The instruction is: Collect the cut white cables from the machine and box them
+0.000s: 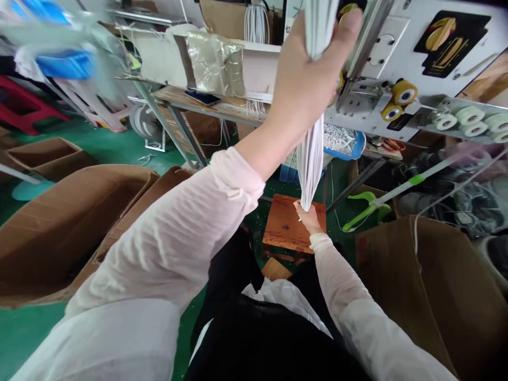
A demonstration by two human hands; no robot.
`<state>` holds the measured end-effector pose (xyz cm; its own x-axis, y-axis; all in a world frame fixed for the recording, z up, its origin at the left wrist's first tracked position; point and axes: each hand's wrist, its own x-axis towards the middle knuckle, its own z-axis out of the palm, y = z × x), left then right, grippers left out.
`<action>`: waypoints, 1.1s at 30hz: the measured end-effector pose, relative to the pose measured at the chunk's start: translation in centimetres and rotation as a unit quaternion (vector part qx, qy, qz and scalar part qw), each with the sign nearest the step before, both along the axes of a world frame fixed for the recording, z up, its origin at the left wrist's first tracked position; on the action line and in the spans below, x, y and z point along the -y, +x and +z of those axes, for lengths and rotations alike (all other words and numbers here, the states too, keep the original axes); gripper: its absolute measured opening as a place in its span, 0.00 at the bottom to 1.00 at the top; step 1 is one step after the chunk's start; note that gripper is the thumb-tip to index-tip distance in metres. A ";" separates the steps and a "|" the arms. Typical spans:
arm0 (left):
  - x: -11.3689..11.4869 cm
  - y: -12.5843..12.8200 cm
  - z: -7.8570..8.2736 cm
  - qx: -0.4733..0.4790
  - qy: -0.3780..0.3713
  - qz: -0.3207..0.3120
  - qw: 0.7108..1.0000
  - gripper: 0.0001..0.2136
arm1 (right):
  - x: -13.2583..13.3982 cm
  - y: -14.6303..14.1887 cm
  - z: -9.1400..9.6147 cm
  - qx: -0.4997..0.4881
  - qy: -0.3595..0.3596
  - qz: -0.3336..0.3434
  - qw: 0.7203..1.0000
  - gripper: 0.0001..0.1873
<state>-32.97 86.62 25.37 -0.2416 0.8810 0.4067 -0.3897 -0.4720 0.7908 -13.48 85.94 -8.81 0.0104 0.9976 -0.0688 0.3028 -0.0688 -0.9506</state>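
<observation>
A long white wire bundle (310, 164) runs vertically between the hands. The left hand (305, 79) clamps its upper end; the right hand (308, 218), well apart below, pinches its lower end above a reddish wooden stool (286, 225).

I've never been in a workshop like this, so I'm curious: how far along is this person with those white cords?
Done: the white cords look gathered into one long bundle. In hand: the left hand grips it high up, while the right hand holds its lower end above a wooden stool. Left: more white cords hang in the background, though how much remains cannot be told.
</observation>
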 end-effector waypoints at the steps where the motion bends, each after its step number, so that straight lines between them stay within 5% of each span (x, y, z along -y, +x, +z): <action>1: 0.2 -0.5 -0.7 -0.011 0.044 0.001 0.999 0.14 | -0.3 0.9 0.0 0.024 0.013 0.004 1.000 0.22; 3: 0.2 -1.2 -2.2 -0.009 0.099 0.008 0.995 0.13 | -0.5 2.1 -0.5 0.056 0.032 0.011 0.998 0.21; 11: -0.3 -2.1 -6.9 0.067 -0.035 0.007 0.997 0.14 | 0.0 0.5 -4.9 -0.051 -0.024 -0.084 0.995 0.20; 18: -0.4 -2.2 -9.1 0.139 0.012 0.004 0.990 0.14 | -1.7 2.2 -3.7 -0.221 -0.033 -0.152 0.963 0.22; 23: 0.5 -2.7 -9.0 0.175 0.001 0.034 0.984 0.13 | -1.9 3.7 -2.8 -0.168 0.004 -0.150 0.974 0.20; 28: 1.1 -3.0 -10.6 0.163 -0.024 0.049 0.985 0.13 | -1.1 4.1 -4.1 -0.083 0.038 -0.127 0.988 0.22; 33: 1.3 -3.6 -12.6 0.165 -0.083 0.079 0.980 0.12 | -1.3 4.5 -4.7 -0.046 -0.021 -0.135 0.990 0.13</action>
